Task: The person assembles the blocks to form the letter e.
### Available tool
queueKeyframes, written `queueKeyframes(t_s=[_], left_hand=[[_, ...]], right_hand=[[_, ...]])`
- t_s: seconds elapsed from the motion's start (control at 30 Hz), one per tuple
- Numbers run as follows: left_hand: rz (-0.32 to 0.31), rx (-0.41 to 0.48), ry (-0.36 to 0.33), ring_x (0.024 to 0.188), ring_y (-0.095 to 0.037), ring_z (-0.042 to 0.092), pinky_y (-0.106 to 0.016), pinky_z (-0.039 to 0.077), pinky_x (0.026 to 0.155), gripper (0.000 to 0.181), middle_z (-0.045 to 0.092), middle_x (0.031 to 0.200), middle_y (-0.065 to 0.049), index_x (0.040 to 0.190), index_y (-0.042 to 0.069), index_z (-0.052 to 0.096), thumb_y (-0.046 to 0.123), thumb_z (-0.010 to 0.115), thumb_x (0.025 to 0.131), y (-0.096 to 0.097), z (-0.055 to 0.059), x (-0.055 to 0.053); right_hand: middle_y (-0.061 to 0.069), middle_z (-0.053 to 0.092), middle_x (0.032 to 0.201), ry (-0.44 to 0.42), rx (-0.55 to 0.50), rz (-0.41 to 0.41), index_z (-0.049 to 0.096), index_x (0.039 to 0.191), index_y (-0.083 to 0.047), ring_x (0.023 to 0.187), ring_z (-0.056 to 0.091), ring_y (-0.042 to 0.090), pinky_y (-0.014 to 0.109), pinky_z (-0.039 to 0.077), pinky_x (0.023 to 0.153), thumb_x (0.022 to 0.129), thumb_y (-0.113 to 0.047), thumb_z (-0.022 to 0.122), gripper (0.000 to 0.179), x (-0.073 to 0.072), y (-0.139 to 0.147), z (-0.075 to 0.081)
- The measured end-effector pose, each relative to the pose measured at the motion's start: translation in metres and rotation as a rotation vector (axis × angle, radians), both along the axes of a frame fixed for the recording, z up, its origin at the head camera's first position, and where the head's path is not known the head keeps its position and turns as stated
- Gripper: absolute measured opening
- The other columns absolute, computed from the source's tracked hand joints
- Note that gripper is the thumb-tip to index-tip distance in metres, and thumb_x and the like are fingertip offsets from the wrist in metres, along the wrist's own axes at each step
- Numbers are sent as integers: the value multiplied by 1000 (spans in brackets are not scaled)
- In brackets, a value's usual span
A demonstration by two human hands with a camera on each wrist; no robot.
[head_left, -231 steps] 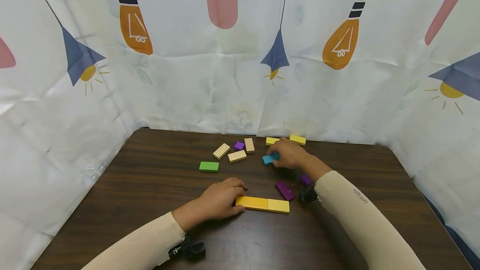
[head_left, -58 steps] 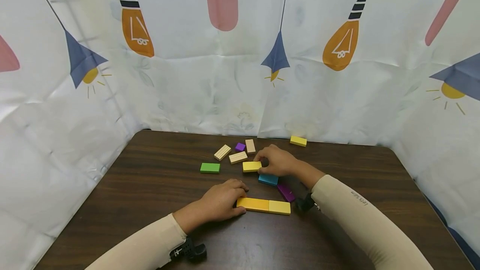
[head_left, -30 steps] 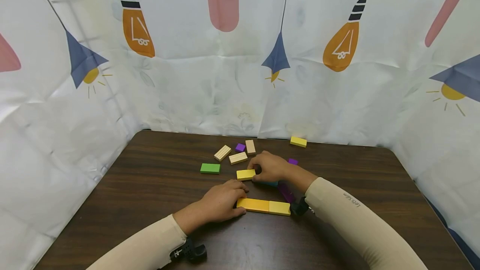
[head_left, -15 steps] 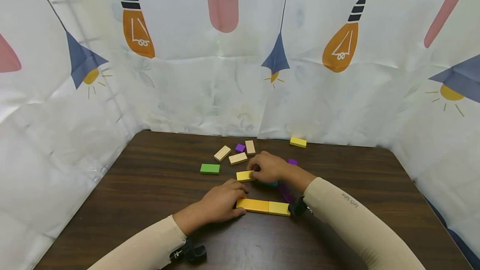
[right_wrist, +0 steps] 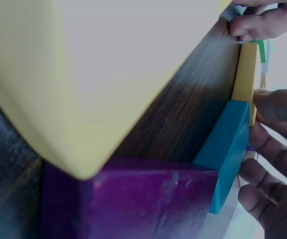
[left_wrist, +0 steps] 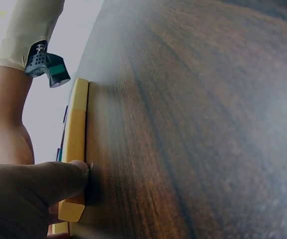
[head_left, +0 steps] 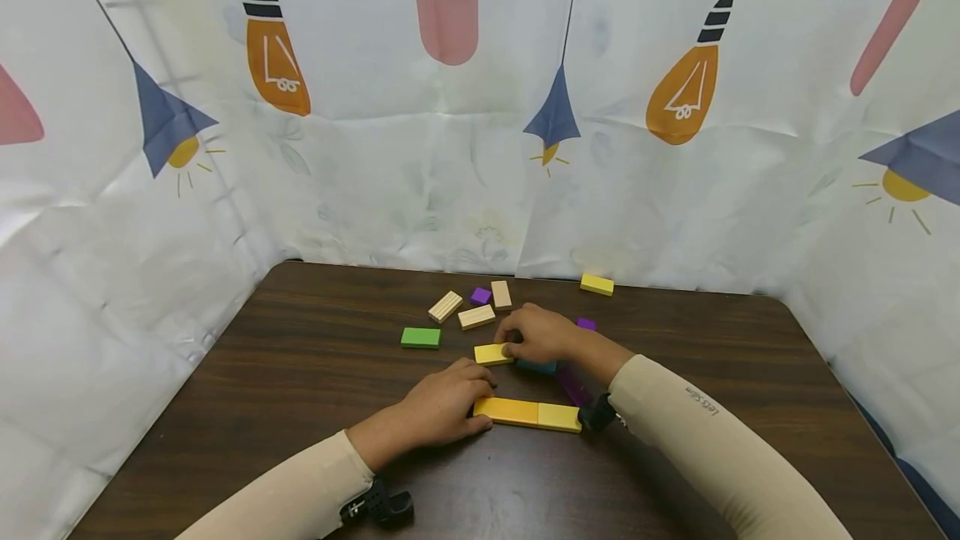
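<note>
In the head view my left hand (head_left: pixel 442 400) holds the left end of an orange-yellow block (head_left: pixel 513 411), its thumb on the near side. A paler yellow block (head_left: pixel 558 417) lies end to end with it. My right hand (head_left: pixel 538 333) pinches another yellow block (head_left: pixel 490 354) between thumb and fingers. That block sits at the left end of a blue block (right_wrist: pixel 225 149), and the right wrist view shows the two meeting. A dark purple block (right_wrist: pixel 143 199) adjoins the blue one at its other end. The right hand partly covers the blue block in the head view.
Behind the hands lie a green block (head_left: pixel 420 337), several plain wooden blocks (head_left: pixel 476 317) and a small purple block (head_left: pixel 481 296). Farther right are another purple block (head_left: pixel 586 324) and a yellow block (head_left: pixel 597 284) near the brown table's (head_left: pixel 337 307) back edge. A patterned cloth (head_left: pixel 360 190) hangs behind.
The right hand has set the blue block down beside the purple one and brought a yellow block from the back toward me, to the blue block's left end. The left hand stays put.
</note>
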State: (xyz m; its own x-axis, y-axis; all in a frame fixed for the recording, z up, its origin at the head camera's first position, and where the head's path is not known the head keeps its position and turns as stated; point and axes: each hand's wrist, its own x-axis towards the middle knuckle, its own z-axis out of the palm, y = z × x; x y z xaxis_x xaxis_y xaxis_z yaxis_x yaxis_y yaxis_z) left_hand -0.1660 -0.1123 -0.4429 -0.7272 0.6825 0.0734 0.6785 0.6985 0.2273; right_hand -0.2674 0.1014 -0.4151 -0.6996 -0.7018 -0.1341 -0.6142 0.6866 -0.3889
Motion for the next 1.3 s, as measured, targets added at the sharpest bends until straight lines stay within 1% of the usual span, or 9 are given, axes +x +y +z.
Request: queueKeyframes(t_s=[0.27, 0.6, 0.7, 0.77, 0.83, 0.97, 1.13, 1.23, 1.3], left_hand=[[0, -2, 0, 116, -16, 55, -34, 54, 88, 35, 64, 122, 3, 114, 12, 75, 37, 80, 90, 0, 0, -1], [-4, -6, -2, 117, -16, 55, -34, 54, 89, 33, 65, 123, 2, 112, 12, 76, 37, 80, 90, 0, 0, -1], [-6, -8, -1, 116, -16, 56, -34, 53, 90, 33, 65, 123, 2, 112, 12, 76, 37, 80, 90, 0, 0, -1], [-7, -9, -1, 116, -16, 56, -34, 53, 90, 33, 65, 123, 2, 112, 12, 75, 37, 80, 90, 0, 1, -1], [-5, -10, -2, 116, -16, 56, -34, 53, 90, 34, 65, 123, 2, 113, 12, 75, 37, 80, 90, 0, 1, -1], [-5, -10, -1, 114, -16, 56, -34, 53, 89, 33, 65, 122, 2, 112, 12, 75, 37, 80, 90, 0, 2, 0], [0, -12, 3, 114, -16, 56, -34, 54, 88, 33, 65, 123, 2, 112, 12, 76, 37, 80, 90, 1, 3, 1], [4, -11, 7, 114, -16, 56, -35, 54, 88, 34, 65, 123, 2, 112, 12, 75, 38, 79, 90, 1, 3, 0], [4, -9, 9, 115, -17, 56, -35, 54, 88, 34, 65, 123, 2, 112, 12, 75, 38, 79, 90, 1, 3, 0]], right_hand=[[-12, 67, 102, 0, 4, 0, 76, 109, -25, 102, 54, 15, 37, 50, 84, 98, -24, 70, 12, 0, 2, -1], [-11, 67, 103, 5, 0, -12, 77, 110, -24, 104, 55, 15, 38, 50, 87, 97, -26, 71, 14, 3, 5, 0], [-9, 68, 112, 19, -30, -34, 76, 116, -23, 110, 55, 17, 39, 50, 90, 98, -27, 70, 19, 3, 7, 2], [-6, 68, 117, 25, -68, -53, 74, 120, -20, 113, 56, 19, 40, 50, 92, 99, -27, 69, 23, 5, 10, 5], [-5, 67, 118, 28, -111, -62, 73, 123, -17, 111, 58, 18, 40, 51, 91, 101, -27, 67, 26, 8, 13, 9], [-8, 67, 105, -20, -182, -52, 71, 125, -11, 94, 61, 13, 37, 52, 83, 102, -27, 65, 28, 17, 23, 16], [-12, 66, 95, -111, -218, -8, 70, 124, -10, 79, 59, 8, 32, 52, 74, 103, -31, 64, 30, 30, 41, 15], [-10, 68, 97, -161, -220, 18, 70, 124, -10, 75, 60, 8, 32, 53, 70, 103, -33, 64, 32, 38, 50, 12], [-10, 69, 101, -180, -210, 16, 70, 124, -11, 77, 61, 7, 31, 53, 71, 104, -35, 62, 32, 43, 56, 10]])
